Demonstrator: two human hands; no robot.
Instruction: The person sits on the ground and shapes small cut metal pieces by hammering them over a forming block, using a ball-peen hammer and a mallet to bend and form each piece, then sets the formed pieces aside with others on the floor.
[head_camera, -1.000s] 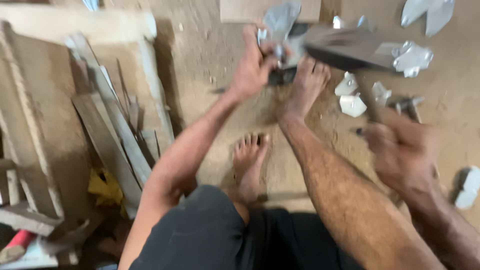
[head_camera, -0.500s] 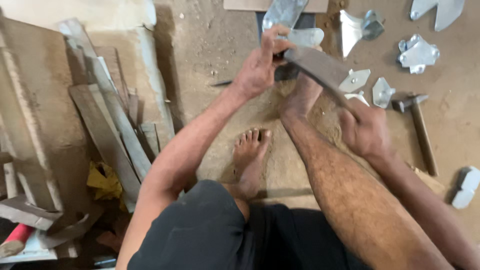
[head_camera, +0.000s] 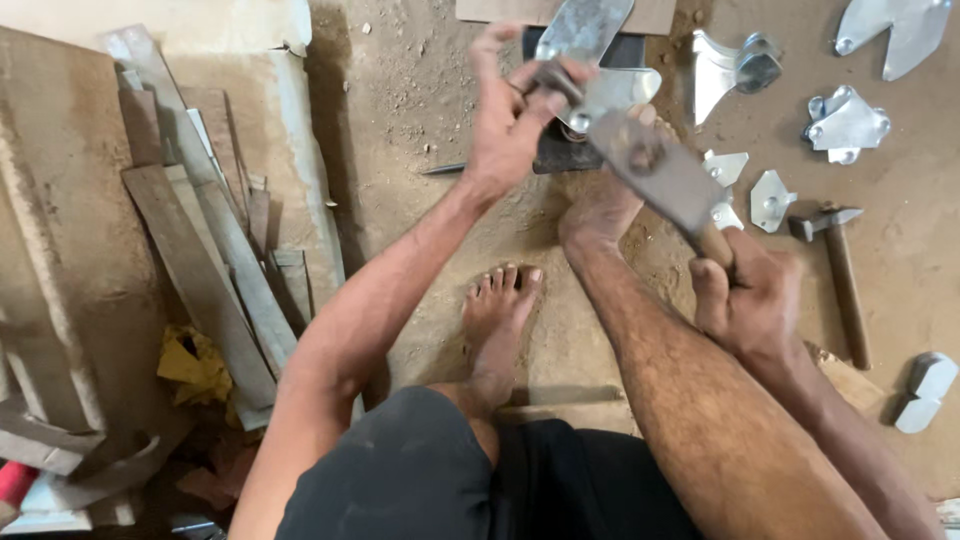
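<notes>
While the left hand (head_camera: 505, 130) pinches a shiny sheet-metal piece (head_camera: 600, 85) against the dark block (head_camera: 560, 150) on the sandy floor (head_camera: 420, 120), its fingers (head_camera: 490, 60) are closed on the near edge of the piece, thumb side uppermost. Right hand (head_camera: 745, 295) is wrapped tight round the wooden handle of a heavy flat-bladed tool (head_camera: 650, 170); the blade slants up from that fist toward the metal piece and ends just beside the left fingers. Whether the blade touches the piece cannot be told; the contact zone is blurred.

Workpiece location: between both hands, on top of the block, directly beyond the right foot (head_camera: 600, 215), which rests against the block.

Progress, judged from layout only:
- Several cut or shaped metal pieces lie beyond and to the right of the right fingers: a small cluster (head_camera: 745, 185) near the blade, a riveted bracket (head_camera: 848, 125), larger pieces (head_camera: 735, 65) toward the top edge. These look finished or part-finished.
- Piece in hand appears mid-work, still flat and held on the block.
- Hammer (head_camera: 840, 270) lies unused on the floor, just to the right of the right fist.
- Stack of wooden planks and strips (head_camera: 200, 260) well to the left of the left fingers, untouched.

Estimate: somewhere in the middle of a batch; remaining count unknown.
</notes>
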